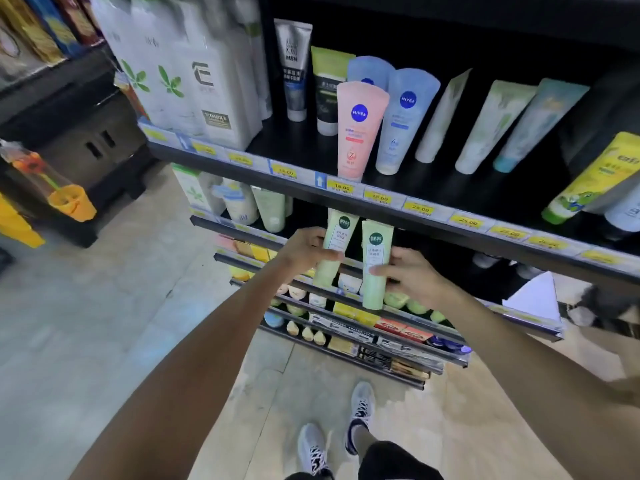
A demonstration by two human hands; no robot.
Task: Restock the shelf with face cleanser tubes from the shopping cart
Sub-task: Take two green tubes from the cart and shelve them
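Note:
Each of my hands holds one pale green face cleanser tube, cap down, in front of the second shelf point(346, 268). My left hand point(306, 249) grips the left tube point(334, 247) around its middle. My right hand point(412, 275) grips the right tube point(374, 263) from its right side, thumb across the front. Both tubes carry a dark green round logo near the top, and their top ends reach under the edge of the upper shelf point(381, 216). The shopping cart is out of view.
The upper shelf holds standing tubes: a pink Nivea tube point(360, 129), blue Nivea tubes point(403, 123), and white, green and yellow ones to the right. White boxes point(194, 81) stand at its left. Lower shelves carry soaps and bottles. A white sheet point(536, 299) lies at right. My feet stand on the tiled floor point(104, 306).

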